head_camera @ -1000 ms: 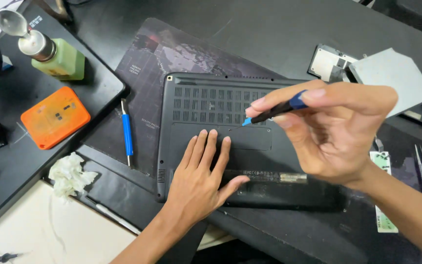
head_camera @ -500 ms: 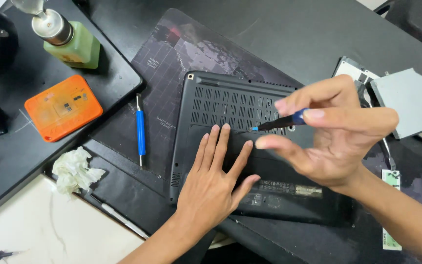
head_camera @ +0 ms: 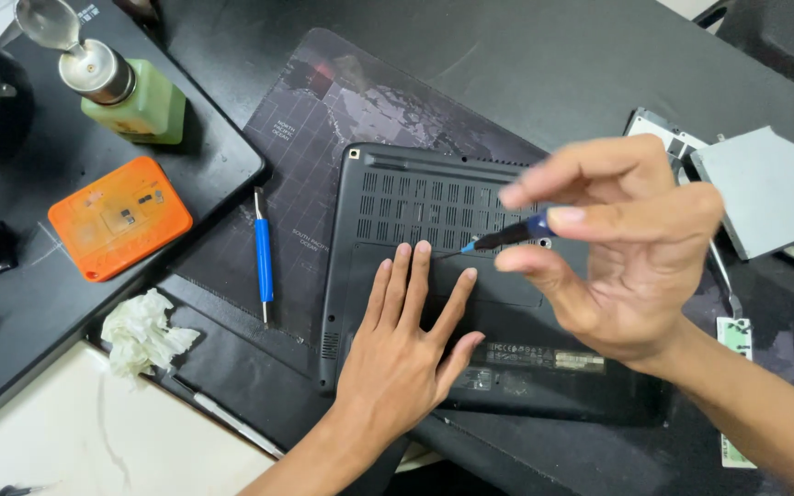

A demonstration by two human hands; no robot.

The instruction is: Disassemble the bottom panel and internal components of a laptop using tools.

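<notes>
A black laptop [head_camera: 388, 197] lies upside down on a dark desk mat [head_camera: 323, 101], its vented bottom cover facing up. My left hand [head_camera: 406, 344] rests flat on the cover, fingers spread and pointing away from me. My right hand [head_camera: 627, 257] hovers over the laptop's right half and pinches a small blue-handled screwdriver [head_camera: 507, 236] between thumb and fingers. The tip points left and down, close to my left fingertips.
Left of the laptop, a blue-handled tool [head_camera: 263, 257] lies on the mat. On a black tray sit an orange case [head_camera: 118, 218] and a green pump bottle [head_camera: 130, 96]. A crumpled white tissue [head_camera: 144, 331] lies front left. A grey metal drive [head_camera: 765, 188] sits far right.
The view has shifted so the laptop sits further right and lower. My right hand has lowered the screwdriver a little towards the cover. My left hand stays flat on the laptop.
</notes>
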